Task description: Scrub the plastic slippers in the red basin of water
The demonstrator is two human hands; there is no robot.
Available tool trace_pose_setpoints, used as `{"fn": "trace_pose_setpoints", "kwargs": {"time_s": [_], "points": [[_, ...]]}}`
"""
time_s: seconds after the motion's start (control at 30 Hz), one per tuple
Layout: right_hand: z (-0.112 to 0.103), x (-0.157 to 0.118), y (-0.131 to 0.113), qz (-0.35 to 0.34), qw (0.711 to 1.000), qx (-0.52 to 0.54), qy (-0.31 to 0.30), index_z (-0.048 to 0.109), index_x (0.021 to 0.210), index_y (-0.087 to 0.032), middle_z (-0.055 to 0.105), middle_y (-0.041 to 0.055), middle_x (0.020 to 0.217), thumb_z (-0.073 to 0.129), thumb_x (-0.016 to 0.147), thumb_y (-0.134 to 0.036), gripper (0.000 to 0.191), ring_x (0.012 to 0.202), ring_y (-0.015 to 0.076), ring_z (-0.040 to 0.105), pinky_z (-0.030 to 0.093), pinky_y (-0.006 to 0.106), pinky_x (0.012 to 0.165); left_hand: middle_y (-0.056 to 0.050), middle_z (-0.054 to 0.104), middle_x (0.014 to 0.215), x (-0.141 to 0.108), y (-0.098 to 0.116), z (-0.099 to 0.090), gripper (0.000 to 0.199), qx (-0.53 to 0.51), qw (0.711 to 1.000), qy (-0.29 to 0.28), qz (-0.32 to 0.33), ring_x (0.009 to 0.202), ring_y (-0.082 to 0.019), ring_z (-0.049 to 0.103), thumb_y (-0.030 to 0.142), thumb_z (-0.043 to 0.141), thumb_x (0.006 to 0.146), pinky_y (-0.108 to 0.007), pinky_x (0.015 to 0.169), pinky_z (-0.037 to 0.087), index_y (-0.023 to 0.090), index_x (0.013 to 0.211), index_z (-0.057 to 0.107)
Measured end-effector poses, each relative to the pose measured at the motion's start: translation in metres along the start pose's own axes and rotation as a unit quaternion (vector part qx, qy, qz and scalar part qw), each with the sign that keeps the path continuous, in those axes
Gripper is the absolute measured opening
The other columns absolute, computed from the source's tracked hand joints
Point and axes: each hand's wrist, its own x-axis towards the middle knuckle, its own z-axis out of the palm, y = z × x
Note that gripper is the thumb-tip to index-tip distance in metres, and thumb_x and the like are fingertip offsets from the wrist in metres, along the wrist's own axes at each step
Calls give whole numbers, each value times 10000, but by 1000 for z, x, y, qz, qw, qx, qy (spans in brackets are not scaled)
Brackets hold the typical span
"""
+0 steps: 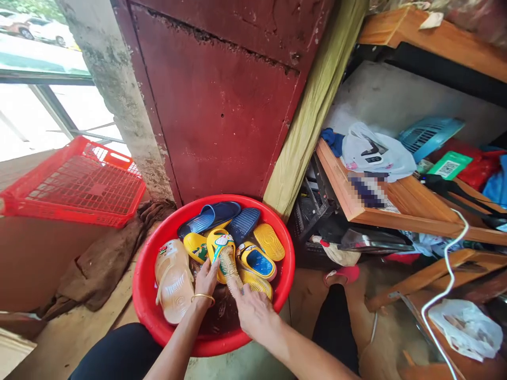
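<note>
Red door [222, 105] behind, and mid-way in the red tub [142, 287] the yellow slipper [216, 238] kinda runs far rim to near rim, left hand [206, 279] nearest, curled onto its near-left edge, right hand [256, 311] wrapped round the brush [227, 262] lying along it.

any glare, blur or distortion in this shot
Head view: daylight washes out the upper left around the parked cars; the red door leans, perhaps from wide-angle distortion; a pixelated patch covers something on the wooden shelf; bristles on the brush are distinguishable.
</note>
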Motion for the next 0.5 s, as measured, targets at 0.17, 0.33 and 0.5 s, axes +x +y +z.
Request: {"fn": "trace_pose_setpoints", "kwargs": {"time_s": [0.17, 0.33, 0.5], "points": [[-12, -17, 31, 104, 918, 375, -80, 199, 1622, -200, 655, 140, 1273, 567, 835, -207, 869, 764, 205, 717, 564, 319, 672, -109, 779, 994, -1, 1, -1, 642, 11, 1000, 20, -3, 990, -306, 695, 720, 561, 744, -401, 862, 543, 164, 1009, 743], [1, -39, 38, 140, 856, 487, -104, 551, 1395, -242, 697, 53, 1083, 559, 868, -293, 529, 573, 135, 658, 484, 246, 526, -115, 780, 976, -1, 2, -2, 648, 36, 999, 22, -7, 979, -314, 687, 728, 520, 761, -398, 863, 528, 151, 949, 746], [1, -20, 37, 51, 956, 290, 3, 689, 1223, -229, 721, 90, 1106, 464, 966, -282, 346, 978, 233, 682, 498, 324, 862, -103, 773, 898, -2, -1, -2, 631, 57, 998, 23, -20, 909, -306, 699, 713, 533, 757, -372, 752, 543, 155, 963, 741]]}}
